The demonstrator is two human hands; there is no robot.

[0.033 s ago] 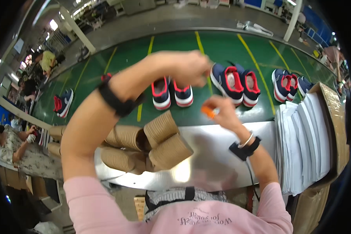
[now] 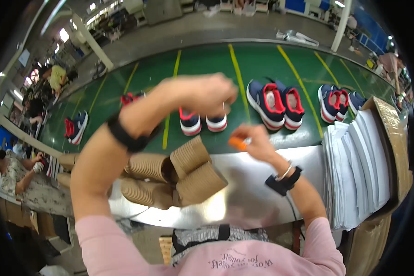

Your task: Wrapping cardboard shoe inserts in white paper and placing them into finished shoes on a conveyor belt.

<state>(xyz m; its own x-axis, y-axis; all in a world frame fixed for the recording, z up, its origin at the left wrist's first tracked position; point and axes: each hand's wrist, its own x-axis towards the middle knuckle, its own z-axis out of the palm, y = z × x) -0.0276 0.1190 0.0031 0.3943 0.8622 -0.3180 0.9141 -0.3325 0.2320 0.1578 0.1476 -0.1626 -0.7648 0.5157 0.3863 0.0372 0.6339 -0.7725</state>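
My left hand [image 2: 215,94] hangs over a pair of navy sneakers [image 2: 190,125] with red lining, hiding their front parts. Its fingers are curled in, and what they hold, if anything, does not show. Lower and to the right, my right hand [image 2: 261,143] is closed on a small orange object [image 2: 238,143] whose kind I cannot make out. That hand is above the edge between the green belt [image 2: 207,60] and the metal table [image 2: 248,193]. Another pair of navy sneakers [image 2: 273,105] stands just beyond it on the belt.
Nested brown corrugated cardboard pieces [image 2: 195,177] lie on the table's left part. At the right, a carton [image 2: 393,152] holds stacked white paper sheets [image 2: 349,170]. More sneakers [image 2: 333,103] stand along the belt. A co-worker in a patterned top [image 2: 27,181] works at the far left.
My left hand has moved left and toward me, now over the near pair of sneakers. My right hand has shifted slightly left and nearer, still with the orange object. The view has tilted a little.
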